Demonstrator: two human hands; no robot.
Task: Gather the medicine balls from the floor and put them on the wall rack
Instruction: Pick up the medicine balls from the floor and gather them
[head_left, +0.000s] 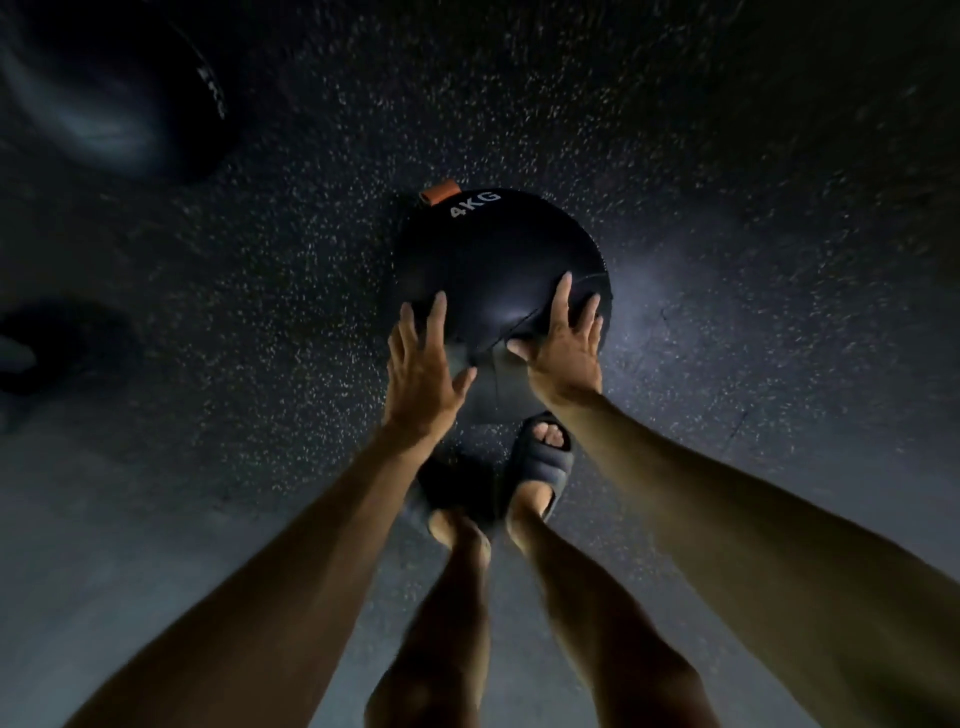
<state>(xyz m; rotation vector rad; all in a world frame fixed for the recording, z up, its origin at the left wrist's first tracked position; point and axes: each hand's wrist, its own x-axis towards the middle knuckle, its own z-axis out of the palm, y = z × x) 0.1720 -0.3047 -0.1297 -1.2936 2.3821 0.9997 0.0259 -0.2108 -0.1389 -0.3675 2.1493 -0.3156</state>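
A dark floor (727, 208) speckled with pale flecks fills the view. At the upper left lies a second black ball (104, 93), blurred, with a white marking on its side, well apart from the hands. Near the left edge sits another dark shape (57, 343), too dim to tell what it is.

In the middle, the black medicine ball (488, 260) marked "4KG" rests on the floor just in front of the person's feet. Both bare arms reach down to it.

The left hand (423, 374) lies against the ball's near left side with its fingers straight and spread. The right hand (563, 348) presses on the near right side, fingers splayed and thumb out across the seam; neither hand is curled round anything.

A dark slide sandal (545, 462) sits just behind the ball. A small orange tab (440, 191) sticks out at the ball's far edge.
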